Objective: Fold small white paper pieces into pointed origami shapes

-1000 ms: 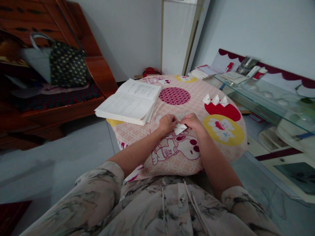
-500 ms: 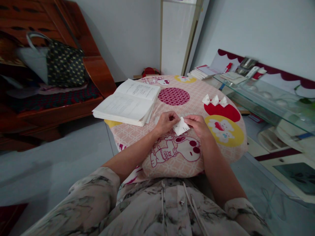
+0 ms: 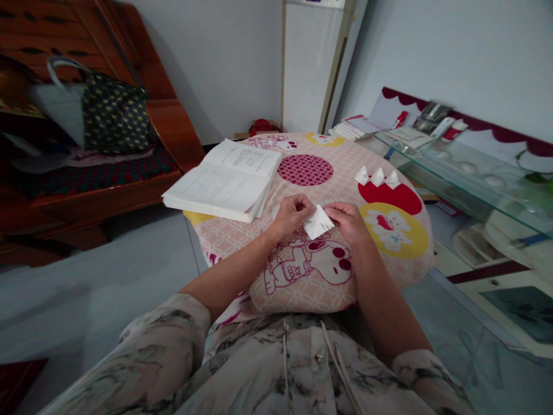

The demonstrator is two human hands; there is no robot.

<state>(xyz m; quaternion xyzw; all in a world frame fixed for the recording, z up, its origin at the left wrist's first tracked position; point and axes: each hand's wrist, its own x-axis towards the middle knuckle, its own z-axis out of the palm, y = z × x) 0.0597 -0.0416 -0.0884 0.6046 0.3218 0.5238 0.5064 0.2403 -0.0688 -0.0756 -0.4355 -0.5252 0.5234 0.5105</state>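
Observation:
Between my two hands is a small folded piece of white paper (image 3: 318,223) with a bit of print near its right corner. My left hand (image 3: 294,214) pinches its left side between thumb and fingers. At its right side, my right hand (image 3: 349,220) grips the edge with thumb and forefinger. Three folded white paper shapes with pointed tops (image 3: 378,177) stand in a row at the right of the round table. To the left, a thick open book (image 3: 227,178) with printed pages lies on the patterned tablecloth (image 3: 285,274).
A glass shelf unit (image 3: 470,173) with metal bowls and small items stands close on the right. Stacked booklets (image 3: 354,127) sit at the table's far right edge. On the left is a wooden bench (image 3: 175,129) with a dark patterned bag (image 3: 114,115).
Both hands have drawn slightly apart, and more of the folded paper shows between them as a pointed shape. Over the last half second the hands have hardly moved.

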